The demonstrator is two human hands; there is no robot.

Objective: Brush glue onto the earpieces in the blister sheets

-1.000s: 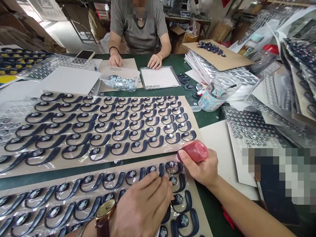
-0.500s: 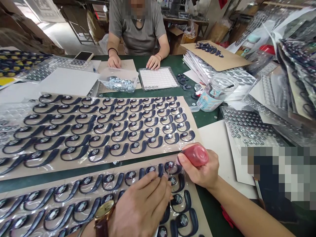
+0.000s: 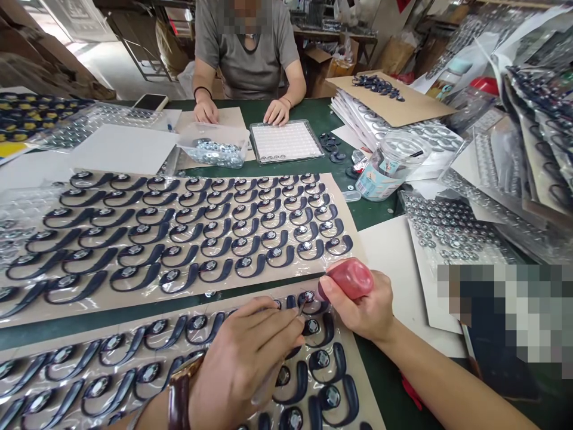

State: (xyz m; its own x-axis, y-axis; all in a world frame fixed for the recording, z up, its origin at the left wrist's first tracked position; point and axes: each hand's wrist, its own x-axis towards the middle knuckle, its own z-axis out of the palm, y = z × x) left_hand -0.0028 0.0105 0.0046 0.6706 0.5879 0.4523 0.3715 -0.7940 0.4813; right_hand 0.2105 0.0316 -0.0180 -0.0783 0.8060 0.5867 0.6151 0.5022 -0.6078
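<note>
A worker's right hand [image 3: 364, 307] grips a soft-looking red squeeze bottle [image 3: 350, 279], nozzle beside a dark hook-shaped part [image 3: 308, 298]; left hand [image 3: 244, 364] fingertips pinch thin tweezers [image 3: 301, 309] there. The light, small part seems best taken by its curved arm.

Green table [image 3: 376, 218] spans frame. Two long cardboard sheets of dark hooked pieces under clear film: one across middle left [image 3: 179, 286], one along bottom [image 3: 67, 343]. White paper [image 3: 120, 146] upper left, phone [image 3: 150, 101] beyond it. Clear tub of metal discs [image 3: 215, 146] and white grid tray [image 3: 286, 141] upper centre. Clear jar [image 3: 389, 164] on its side right of centre. Stacked sheets [image 3: 403, 119] upper right; white sheet [image 3: 391, 251] at right.
</note>
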